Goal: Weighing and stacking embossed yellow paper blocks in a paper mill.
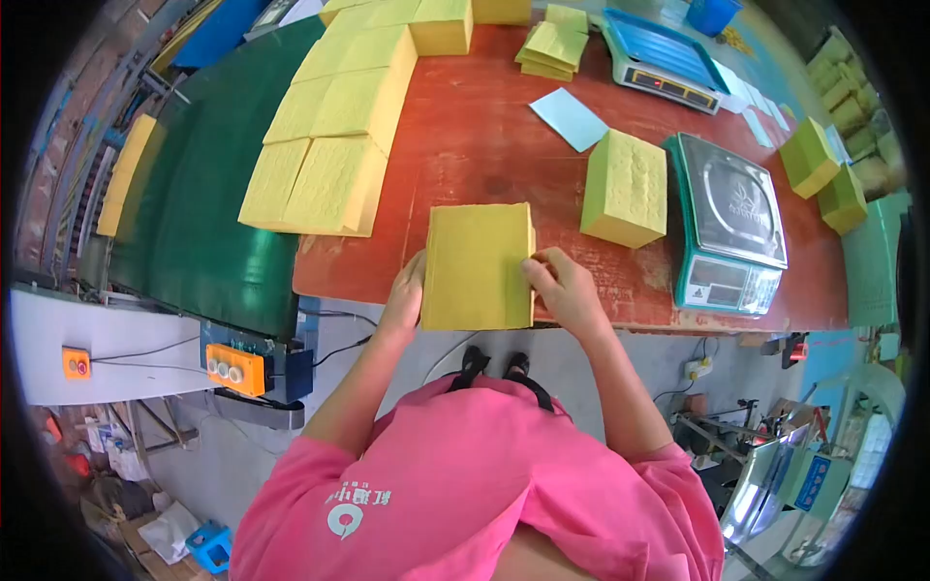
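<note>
Between my two hands is a squared stack of yellow paper point(477, 266), held at the front edge of the red table. My left hand point(403, 298) presses flat along its left side, most of the fingers hidden beside it. My right hand point(565, 289) grips the right side, with the thumb at the edge, where a few sheets stand slightly out. Another block of yellow paper point(625, 189) stands to the right, next to a teal scale with a steel plate point(733, 208). Rows of yellow paper stacks point(334, 116) fill the table's left side.
A green conveyor belt point(189, 203) runs along the left, with an orange button box point(235, 369) below its end. Farther back on the red table point(494, 145) are a pale blue sheet point(570, 118), loose yellow sheets point(554, 46) and a blue-trayed scale point(664, 63).
</note>
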A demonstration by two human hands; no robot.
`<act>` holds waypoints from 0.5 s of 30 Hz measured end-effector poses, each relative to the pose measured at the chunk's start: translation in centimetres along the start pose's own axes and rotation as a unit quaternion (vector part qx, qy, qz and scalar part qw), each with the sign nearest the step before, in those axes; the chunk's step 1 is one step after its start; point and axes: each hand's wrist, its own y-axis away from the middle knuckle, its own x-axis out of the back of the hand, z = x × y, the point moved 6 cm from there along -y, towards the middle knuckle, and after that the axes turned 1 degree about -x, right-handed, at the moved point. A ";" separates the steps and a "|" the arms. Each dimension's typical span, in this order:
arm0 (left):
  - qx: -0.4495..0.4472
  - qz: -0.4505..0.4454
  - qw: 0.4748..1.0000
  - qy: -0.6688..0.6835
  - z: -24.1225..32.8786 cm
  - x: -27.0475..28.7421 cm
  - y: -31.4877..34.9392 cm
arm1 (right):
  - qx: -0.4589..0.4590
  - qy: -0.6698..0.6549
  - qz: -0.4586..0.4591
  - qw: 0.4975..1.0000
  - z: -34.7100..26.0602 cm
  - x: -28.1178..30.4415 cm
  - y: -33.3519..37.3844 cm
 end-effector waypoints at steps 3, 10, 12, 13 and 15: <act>0.063 -0.024 0.996 0.052 1.2 0.7 0.5 | 0.020 -0.014 0.010 1.000 0.4 -0.5 -0.6; -0.119 -0.130 0.974 -0.145 8.2 -2.4 -0.2 | 0.119 -0.109 0.016 0.987 -2.5 -2.3 -1.3; -0.212 -0.114 0.956 -0.166 9.2 -2.2 0.5 | 0.192 -0.245 -0.009 0.950 -5.6 -2.0 0.0; -0.250 -0.118 0.945 -0.176 9.6 -2.2 0.1 | 0.201 -0.255 -0.012 0.946 -6.6 -1.8 0.0; -0.286 -0.118 0.933 -0.185 9.1 -1.8 -0.3 | 0.206 -0.259 0.004 0.944 -5.8 -2.6 0.3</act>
